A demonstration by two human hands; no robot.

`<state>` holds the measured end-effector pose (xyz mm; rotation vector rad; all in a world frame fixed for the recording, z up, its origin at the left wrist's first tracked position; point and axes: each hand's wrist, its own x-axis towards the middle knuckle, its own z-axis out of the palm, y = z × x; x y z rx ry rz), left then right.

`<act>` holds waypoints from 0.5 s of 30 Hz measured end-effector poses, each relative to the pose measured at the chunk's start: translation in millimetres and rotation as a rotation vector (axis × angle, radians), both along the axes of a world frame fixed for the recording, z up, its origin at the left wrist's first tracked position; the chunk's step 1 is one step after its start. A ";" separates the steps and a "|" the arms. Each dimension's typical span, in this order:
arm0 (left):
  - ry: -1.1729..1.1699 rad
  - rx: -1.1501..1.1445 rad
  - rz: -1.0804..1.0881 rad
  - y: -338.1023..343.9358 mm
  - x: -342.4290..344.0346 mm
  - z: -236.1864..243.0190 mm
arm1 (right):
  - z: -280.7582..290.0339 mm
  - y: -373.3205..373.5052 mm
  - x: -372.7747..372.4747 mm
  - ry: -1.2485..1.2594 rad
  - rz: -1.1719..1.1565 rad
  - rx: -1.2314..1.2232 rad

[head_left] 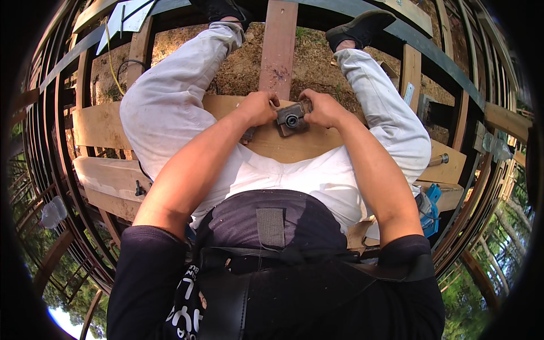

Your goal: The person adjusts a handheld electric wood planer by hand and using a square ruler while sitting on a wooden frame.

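Observation:
Between my hands, a dark grey boxy metal device [291, 118] with a round ring on its face rests tilted on or just above a pale wooden board [277, 148]. My right hand [324, 109] grips its upper right side with fingers and thumb. My left hand [259, 109] is curled closed at its left edge; the fingertips are partly hidden, and what they pinch is too small to make out. A small dark object [248, 135] lies under my left wrist, mostly covered.
I sit astride the boards, legs spread. A reddish plank [279, 51] runs away between my feet over bare ground. Beams and gaps surround me. Nearby are a blue tool [432, 203], a metal cylinder [438, 160], a black clamp-like piece [140, 188] and a yellow cord [113, 71].

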<state>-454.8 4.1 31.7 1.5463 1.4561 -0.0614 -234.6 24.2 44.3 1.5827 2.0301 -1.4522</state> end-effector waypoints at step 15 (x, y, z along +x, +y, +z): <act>-0.053 -0.093 0.090 -7.3 3.1 -3.4 | -15.0 -25.2 1.0 -0.070 0.230 0.163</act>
